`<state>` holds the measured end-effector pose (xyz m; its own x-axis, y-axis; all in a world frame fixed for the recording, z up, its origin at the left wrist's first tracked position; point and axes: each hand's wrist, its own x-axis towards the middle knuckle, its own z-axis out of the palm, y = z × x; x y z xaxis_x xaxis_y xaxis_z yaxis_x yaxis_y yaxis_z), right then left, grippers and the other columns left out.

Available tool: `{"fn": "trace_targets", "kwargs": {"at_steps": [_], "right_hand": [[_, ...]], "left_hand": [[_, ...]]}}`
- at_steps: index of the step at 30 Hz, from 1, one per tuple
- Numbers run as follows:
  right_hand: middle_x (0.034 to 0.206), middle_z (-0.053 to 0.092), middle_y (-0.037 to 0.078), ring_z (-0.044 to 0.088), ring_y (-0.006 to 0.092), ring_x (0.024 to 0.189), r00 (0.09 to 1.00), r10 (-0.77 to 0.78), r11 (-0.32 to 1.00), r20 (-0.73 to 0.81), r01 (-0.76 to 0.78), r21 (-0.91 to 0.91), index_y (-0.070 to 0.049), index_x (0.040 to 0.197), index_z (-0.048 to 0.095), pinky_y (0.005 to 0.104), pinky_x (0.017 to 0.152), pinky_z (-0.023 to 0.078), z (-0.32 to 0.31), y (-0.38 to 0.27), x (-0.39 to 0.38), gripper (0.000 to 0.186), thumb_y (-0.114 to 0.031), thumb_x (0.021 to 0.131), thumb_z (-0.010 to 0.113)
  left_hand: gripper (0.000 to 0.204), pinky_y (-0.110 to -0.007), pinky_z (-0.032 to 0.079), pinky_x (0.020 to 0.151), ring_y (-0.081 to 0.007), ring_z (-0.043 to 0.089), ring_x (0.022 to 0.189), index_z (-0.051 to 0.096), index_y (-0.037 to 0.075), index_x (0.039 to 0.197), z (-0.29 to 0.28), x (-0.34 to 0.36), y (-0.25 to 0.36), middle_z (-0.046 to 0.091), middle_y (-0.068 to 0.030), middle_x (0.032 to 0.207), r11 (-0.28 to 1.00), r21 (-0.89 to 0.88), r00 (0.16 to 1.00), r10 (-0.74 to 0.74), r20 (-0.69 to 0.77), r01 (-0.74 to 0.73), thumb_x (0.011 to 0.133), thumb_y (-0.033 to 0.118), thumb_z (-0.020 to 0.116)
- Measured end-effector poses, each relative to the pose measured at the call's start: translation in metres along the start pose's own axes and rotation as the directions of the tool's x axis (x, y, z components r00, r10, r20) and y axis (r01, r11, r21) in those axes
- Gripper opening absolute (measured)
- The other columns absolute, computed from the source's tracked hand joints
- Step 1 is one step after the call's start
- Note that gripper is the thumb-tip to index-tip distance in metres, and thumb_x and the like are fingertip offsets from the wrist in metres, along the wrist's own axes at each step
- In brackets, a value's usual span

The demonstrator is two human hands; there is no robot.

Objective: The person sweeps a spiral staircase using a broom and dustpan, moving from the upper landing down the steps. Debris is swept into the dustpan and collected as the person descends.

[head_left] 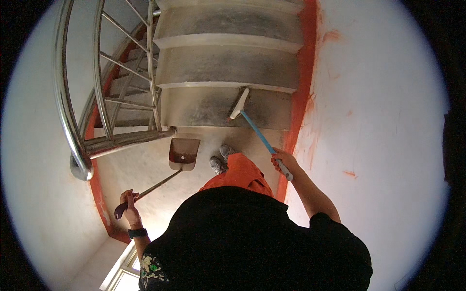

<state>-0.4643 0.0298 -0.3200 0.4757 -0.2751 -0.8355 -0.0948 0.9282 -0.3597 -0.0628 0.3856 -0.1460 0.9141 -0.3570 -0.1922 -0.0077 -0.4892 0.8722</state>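
My right hand [283,160] grips the blue handle of a broom [257,132]. The broom's white head [239,103] rests on the lowest concrete step [204,106], near its right end. My left hand [129,200] holds the dark grip of a long-handled dustpan [184,153]. The dustpan's brown scoop lies flat on the landing floor, left of my grey shoes [221,158]. My black shirt and orange trousers fill the lower middle of the view.
Concrete stairs [228,43] rise ahead, edged by an orange-red painted skirting [303,77] on the right wall. A shiny steel railing [77,106] curves along the left, with another flight descending behind it. A window frame [119,274] shows at the bottom left.
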Motion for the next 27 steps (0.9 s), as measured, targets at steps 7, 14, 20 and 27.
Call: {"fn": "trace_targets", "kwargs": {"at_steps": [7, 14, 20, 27], "right_hand": [[0.065, 0.049, 0.003, 0.045, 0.009, 0.047, 0.979, 0.02, 0.949, 0.201, 0.045, -0.312, -0.004, 0.122, 0.042, 0.0223, 0.039, 0.038, 0.027, 0.016, 0.073, 0.043, -0.01, 0.08, 0.051], [0.057, 0.05, 0.006, 0.047, 0.0174, 0.044, 0.767, 0.169, 0.819, 0.619, 0.24, -0.521, -0.006, 0.069, 0.05, 0.0309, 0.045, 0.037, 0.173, -0.003, 0.176, 0.018, -0.019, 0.082, 0.049], [0.053, 0.048, 0.007, 0.045, 0.0177, 0.041, 0.842, 0.291, 0.836, 0.455, 0.007, -0.549, -0.004, 0.068, 0.048, 0.0326, 0.043, 0.037, 0.211, 0.0, 0.216, 0.022, -0.019, 0.084, 0.047], [0.059, 0.049, 0.004, 0.043, 0.012, 0.042, 0.897, 0.154, 0.948, 0.414, -0.016, -0.317, -0.006, 0.096, 0.047, 0.0268, 0.036, 0.035, 0.082, -0.007, 0.167, 0.015, -0.015, 0.084, 0.048]], "left_hand": [[0.015, -0.03, 0.048, 0.073, -0.0172, 0.059, 0.073, 0.056, 0.001, 0.092, 0.01, 0.003, 0.011, 0.058, -0.0063, 0.079, 1.0, 0.025, 0.999, 0.018, 0.033, -0.019, 0.087, 0.015, 0.053], [0.014, -0.03, 0.048, 0.075, -0.0187, 0.059, 0.078, 0.056, -0.001, 0.094, 0.005, 0.0, 0.007, 0.058, -0.0082, 0.083, 0.999, -0.008, 0.996, 0.035, 0.079, -0.034, 0.087, 0.01, 0.051], [0.014, -0.031, 0.048, 0.076, -0.0197, 0.06, 0.078, 0.057, -0.001, 0.095, 0.014, -0.001, 0.016, 0.059, -0.0086, 0.083, 0.999, 0.036, 0.998, -0.032, 0.059, 0.03, 0.087, 0.01, 0.052], [0.017, -0.03, 0.047, 0.077, -0.0187, 0.06, 0.079, 0.057, 0.0, 0.095, 0.019, -0.001, 0.023, 0.06, -0.0079, 0.084, 0.996, 0.083, 0.997, 0.014, 0.08, -0.02, 0.088, 0.015, 0.052]]}}
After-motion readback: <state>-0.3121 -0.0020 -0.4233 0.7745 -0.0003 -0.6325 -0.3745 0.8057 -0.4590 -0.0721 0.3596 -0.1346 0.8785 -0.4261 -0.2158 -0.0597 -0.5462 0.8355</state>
